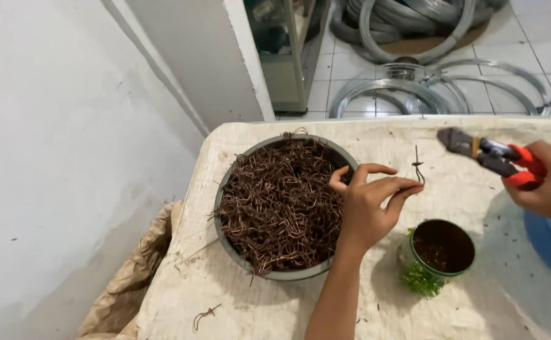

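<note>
Wire is the stuff in hand here, thin and rusty brown. Nearest the camera a loose bent scrap (pixel 206 315) lies on the cloth-covered desk (pixel 275 308), well apart from everything else. Just beyond, the left hand (pixel 367 211) is raised over the cloth, its fingers (pixel 396 187) pinched narrow on the lower end of a small twisted wire piece (pixel 418 167), which stands upright above the fingertips, between the bowl and the pliers. It looks very light and fairly stiff for its size, springy rather than soft, with cut ends that are probably sharp; the twisted knot in the middle seems the surest place to grip, since the straight tails would likely turn or slip between the fingertips. To the right of the forearm stands a small green-rimmed tin (pixel 442 247), open and dark inside, with a tuft of green fibre at its base. The right hand (pixel 549 182) is closed round the orange handles of a pair of pliers (pixel 486 154), whose dark head points toward the held piece but stays apart from it. Left of the left hand sits a round grey bowl (pixel 250 264) heaped with tangled wire pieces (pixel 278 204), likely to snag on one another when lifted. Farthest away, on the tiled floor, lie large coils of grey wire (pixel 407 25).
</note>
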